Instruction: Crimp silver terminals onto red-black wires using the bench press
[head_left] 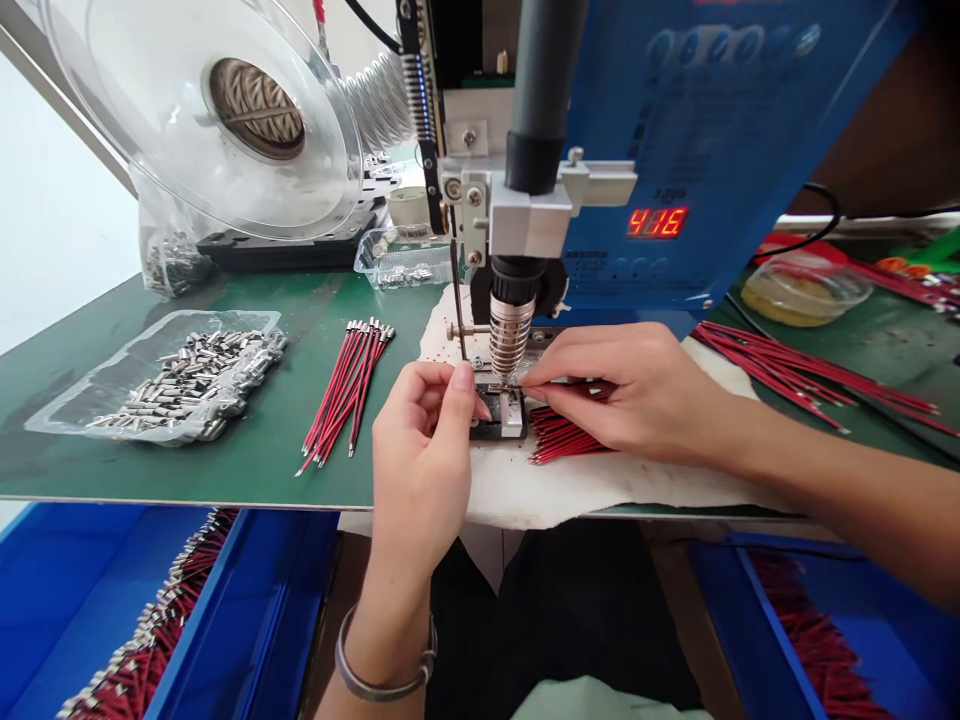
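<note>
My left hand is closed at the left side of a small metal fixture, thumb and fingertips together; what they hold, if anything, is hidden. From the right, my right hand pinches a thin wire whose end lies at the fixture, just under the soldering head of the machine. A thin solder feed tube comes down beside the head. Beneath my right hand lies a bundle of red and black wires, partly covered by the hand, on a pale sheet.
To the left lie wires with metal ends and a clear tray of small metal connectors. The blue machine stands behind, its display reading 416. More red wires lie right. Blue bins sit below the table edge.
</note>
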